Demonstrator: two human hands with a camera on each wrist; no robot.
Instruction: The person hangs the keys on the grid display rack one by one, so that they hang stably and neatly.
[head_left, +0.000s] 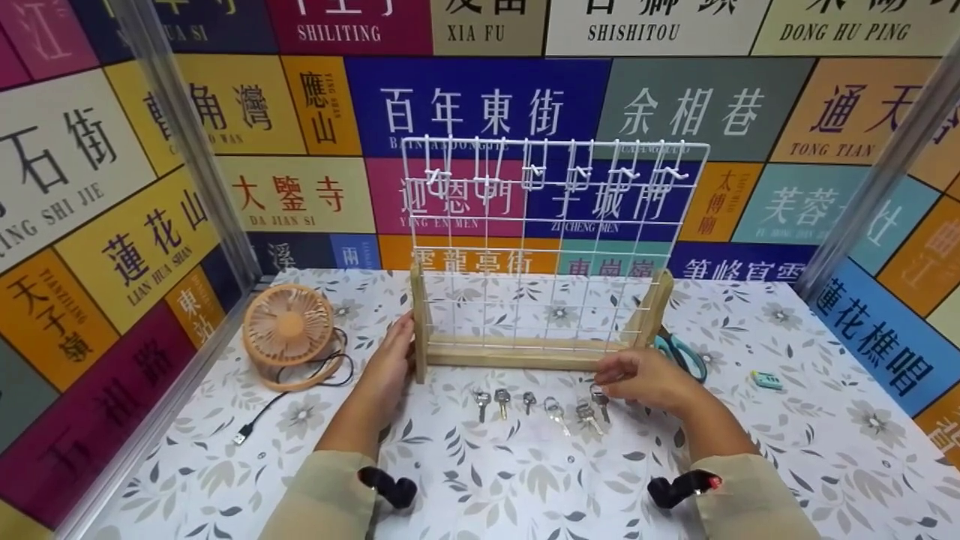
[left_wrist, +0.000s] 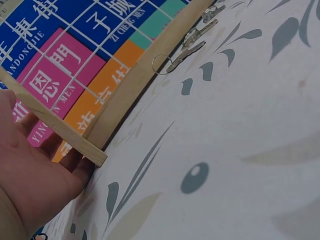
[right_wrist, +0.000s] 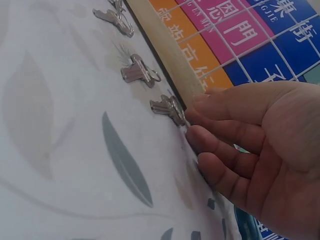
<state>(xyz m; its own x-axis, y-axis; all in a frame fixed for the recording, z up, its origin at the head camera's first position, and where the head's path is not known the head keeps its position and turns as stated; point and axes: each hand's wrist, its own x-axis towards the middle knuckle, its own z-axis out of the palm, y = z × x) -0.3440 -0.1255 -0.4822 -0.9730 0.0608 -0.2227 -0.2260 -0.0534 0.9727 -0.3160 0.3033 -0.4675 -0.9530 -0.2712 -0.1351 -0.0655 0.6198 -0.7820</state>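
Nearest us are two sleeves [head_left: 322,495] of thin pale cloth, with small black wrist cameras [head_left: 390,486] at the cuffs. Left to right along the table [head_left: 480,495], whose white covering bears grey and beige leaves, we find first an orange fan [head_left: 291,334], round and slatted, its black cable [head_left: 259,416] ending in a metal plug.

Next, the left hand [head_left: 390,349] has its fingers loosely extended against the outer side of a wooden post [head_left: 419,322]. That post belongs to the rack [head_left: 487,358], which stands upright: pale smooth wood below, a white wire grid [head_left: 544,220] above, six white hooks [head_left: 534,177] along its top.

Before the rail lie shiny metal keys [head_left: 555,415] on thin rings, in a row of six sets. Just beside the last set, the right hand [head_left: 649,379] sits at the rail's right end, fingers slightly bent and apart; we see nothing held in it. Past it come scissors [head_left: 694,358] with looped teal handles, then a small green-and-white block [head_left: 766,380].
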